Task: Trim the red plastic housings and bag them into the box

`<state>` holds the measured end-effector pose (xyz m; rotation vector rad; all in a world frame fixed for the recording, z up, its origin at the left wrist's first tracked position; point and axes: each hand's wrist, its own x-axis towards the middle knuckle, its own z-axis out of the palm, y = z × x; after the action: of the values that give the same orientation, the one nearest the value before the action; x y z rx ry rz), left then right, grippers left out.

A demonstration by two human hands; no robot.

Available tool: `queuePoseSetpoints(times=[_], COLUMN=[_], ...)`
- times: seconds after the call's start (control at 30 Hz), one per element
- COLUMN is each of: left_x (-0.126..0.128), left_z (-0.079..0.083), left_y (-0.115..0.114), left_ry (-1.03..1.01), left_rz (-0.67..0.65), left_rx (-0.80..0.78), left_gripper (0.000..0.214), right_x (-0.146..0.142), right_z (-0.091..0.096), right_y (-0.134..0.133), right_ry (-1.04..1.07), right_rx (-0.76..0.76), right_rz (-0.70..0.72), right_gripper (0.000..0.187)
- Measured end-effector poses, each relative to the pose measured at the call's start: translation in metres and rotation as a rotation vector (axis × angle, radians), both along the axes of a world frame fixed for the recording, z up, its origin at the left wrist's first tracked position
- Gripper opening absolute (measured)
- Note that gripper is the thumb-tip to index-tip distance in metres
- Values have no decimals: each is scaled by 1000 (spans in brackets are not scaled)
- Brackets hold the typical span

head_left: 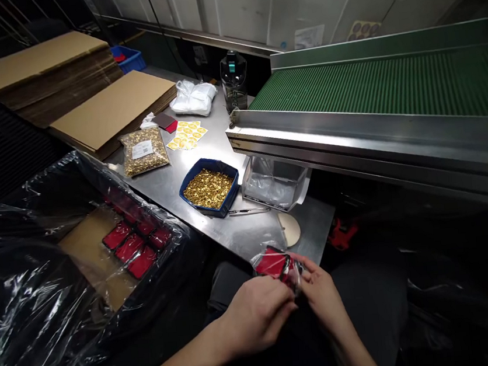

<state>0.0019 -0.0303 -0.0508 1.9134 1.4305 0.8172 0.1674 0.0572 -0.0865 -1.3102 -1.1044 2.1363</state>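
Over my lap, at the table's front edge, I hold a red and black packet in a clear plastic bag point(272, 264). My left hand point(261, 310) is closed, thumb and fingers pinched at the bag's near end. My right hand point(320, 289) grips the bag's right side with thumb and fingers. Part of the packet is hidden behind my left hand. Just beyond it lies a pale round disc point(290, 229) on the metal table point(249, 232). Further off, a slim metal tool point(249, 211) lies in front of a blue tray point(218, 212) of small gold pieces point(209, 188).
At left stands a carton lined with black plastic point(30, 278), with several red packets point(132, 248) inside. Cardboard stacks point(116, 109), a bag of gold pieces point(144, 151), stickers point(186, 135) and a bottle point(235, 81) lie beyond. A green conveyor point(374, 89) overhangs the right side, near a clear bin point(275, 185).
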Motion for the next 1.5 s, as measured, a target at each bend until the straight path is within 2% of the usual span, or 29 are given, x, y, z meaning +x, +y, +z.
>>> queuePoseSetpoints(times=[0.03,0.07,0.17,0.2,0.27,0.33,0.4,0.5,0.53,0.6,0.67,0.73,0.83,0.93,1.03,1.1,1.17,1.27,1.37,1.43,1.5], left_x=[-6,-12,-29,-33,-35,-31,-27,-26,-28,-34,-40,-44,-44,-40,-37,-35,-33,-31,-31,-35,-43], left_z=[-2,-5,-18,-23,-32,-38,-43,-51,-54,-60,-64,-67,-71,-71,-62,-50,-37,-29,-35,-40,-40], left_y=[-2,-3,3,8,15,17,11,-5,-11,-19,-23,-22,-17,-9,0,5,8,5,-8,-19,-30], left_ry=[-35,-55,-75,-108,-257,-497,-778,-1158,-1252,-1359,-1374,-1361,-1343,-1329,-1299,-1242,-1161,-1034,-1049,-1084,-990], left_rz=[19,41,72,43,-10,-6,44,53,27,-57,-164,-264,-402,-486,-496,-540,-564,-474,-270,-127,-34], left_rx=[-5,-9,-28,-46,-130,-278,-439,-618,-662,-737,-804,-858,-890,-884,-830,-799,-790,-800,-844,-849,-823], left_gripper=[14,24,94,109,118,118,118,114,113,111,110,111,114,107,99,88,72,55,64,75,77], right_x=[1,0,-7,-10,-15,-13,-4,15,20,24,23,17,9,5,5,3,-2,-12,-15,-11,-6], right_z=[-2,-3,-1,2,12,23,32,39,41,48,60,74,91,100,101,98,92,78,59,44,31], right_y=[2,4,9,10,14,17,18,12,8,-2,-12,-18,-21,-20,-19,-16,-10,0,3,-2,-13], right_ry=[-4,-9,-5,5,33,60,53,-87,-154,-254,-253,-160,-114,-110,14,-49,-175,-258,-277,-254,-201], right_rx=[-9,-19,-48,-56,-71,-96,-40,259,388,642,889,1049,1105,1114,1147,1183,1162,946,655,505,321], right_rz=[-31,-57,-91,-83,-36,29,159,461,546,638,685,726,753,743,699,608,543,636,718,670,597], right_gripper=[67,67,61,57,52,54,63,87,88,78,69,67,60,60,61,57,50,28,17,23,31])
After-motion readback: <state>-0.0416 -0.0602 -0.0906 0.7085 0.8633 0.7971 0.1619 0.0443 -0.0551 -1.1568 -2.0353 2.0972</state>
